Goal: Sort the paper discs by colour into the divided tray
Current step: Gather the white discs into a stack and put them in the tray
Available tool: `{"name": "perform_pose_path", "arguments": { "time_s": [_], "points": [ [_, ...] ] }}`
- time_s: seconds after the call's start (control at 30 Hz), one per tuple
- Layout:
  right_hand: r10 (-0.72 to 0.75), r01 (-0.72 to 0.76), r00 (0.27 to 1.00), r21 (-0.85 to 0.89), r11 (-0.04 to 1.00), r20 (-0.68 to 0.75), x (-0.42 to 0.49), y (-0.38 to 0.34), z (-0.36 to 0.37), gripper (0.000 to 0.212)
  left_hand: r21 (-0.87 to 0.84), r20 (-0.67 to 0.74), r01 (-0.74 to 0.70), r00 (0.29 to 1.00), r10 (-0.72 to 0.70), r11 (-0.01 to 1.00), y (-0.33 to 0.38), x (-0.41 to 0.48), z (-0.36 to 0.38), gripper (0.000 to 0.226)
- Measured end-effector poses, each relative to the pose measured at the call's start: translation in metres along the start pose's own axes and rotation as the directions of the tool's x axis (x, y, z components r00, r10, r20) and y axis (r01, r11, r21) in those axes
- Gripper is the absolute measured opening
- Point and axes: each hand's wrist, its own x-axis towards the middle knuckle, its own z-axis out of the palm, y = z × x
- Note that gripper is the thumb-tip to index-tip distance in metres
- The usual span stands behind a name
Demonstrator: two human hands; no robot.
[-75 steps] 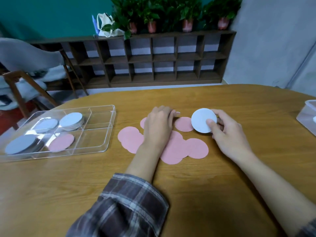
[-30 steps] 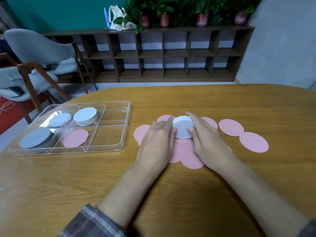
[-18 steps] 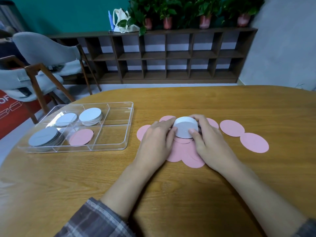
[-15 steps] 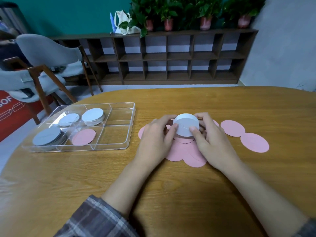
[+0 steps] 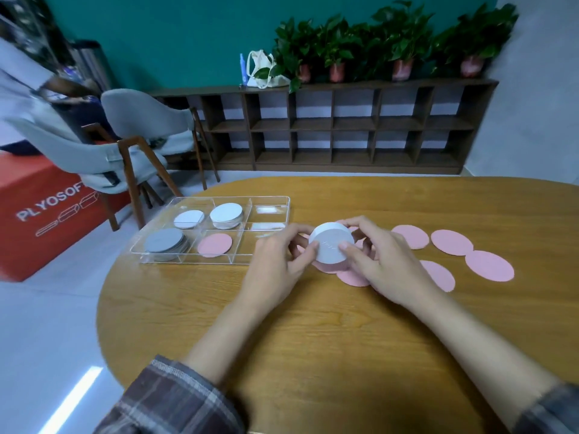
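Left grip (image 5: 275, 264) and right grip (image 5: 385, 261) both pinching white stack (image 5: 329, 249) by its edges, just over pink discs (image 5: 410, 236) on surface (image 5: 313, 339), tray (image 5: 232, 197) to left holding sorted discs (image 5: 164, 244)

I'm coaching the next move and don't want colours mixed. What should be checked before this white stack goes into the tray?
1. Grip: the left hand and the right hand both pinch the edges of the white stack: ok.
2. Stack is all white: the top disc is white; the lower ones, cannot tell.
3. Nothing clings underneath: cannot tell; pink discs lie right below it.
4. Matching compartment: the far middle section of the tray holds a white pile: ok.
5. Way to the tray: nothing stands between: ok.
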Motion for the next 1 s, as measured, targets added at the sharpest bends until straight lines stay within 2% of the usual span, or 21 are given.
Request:
{"name": "perform_pose_path", "arguments": {
  "time_s": [0.23, 0.33, 0.47, 0.73, 0.87, 1.0],
  "points": [
    [-0.043, 0.041, 0.998, 0.054, 0.998, 0.039, 0.027, -0.053, 0.034, 0.019, -0.035, -0.01, 0.104, 0.995, -0.104, 0.994, -0.017, -0.006, -0.069, 0.01],
    [0.014, -0.015, 1.0, 0.091, 0.996, 0.019, 0.051, -0.07, 0.055, 0.018, -0.108, -0.037, 0.169, 0.984, -0.174, 0.98, -0.036, -0.002, -0.096, 0.006],
    [0.024, -0.039, 0.996, 0.181, 0.983, 0.084, 0.086, -0.094, 0.084, 0.018, -0.124, -0.069, 0.224, 0.97, -0.234, 0.967, -0.057, 0.004, -0.132, 0.006],
    [-0.005, -0.009, 0.984, 0.078, 0.997, 0.176, 0.162, -0.128, 0.155, 0.019, -0.011, -0.146, 0.297, 0.944, -0.296, 0.955, -0.121, 0.026, -0.196, 0.005],
    [0.032, -0.042, 0.978, 0.048, 0.998, 0.207, 0.197, -0.137, 0.188, 0.02, -0.05, -0.156, 0.338, 0.927, -0.341, 0.94, -0.153, 0.041, -0.216, 0.011],
    [0.084, -0.086, 0.972, 0.0, 0.996, 0.221, 0.226, -0.138, 0.214, 0.024, 0.041, -0.155, 0.39, 0.912, -0.38, 0.92, -0.182, 0.059, -0.226, 0.008]
  ]
}}
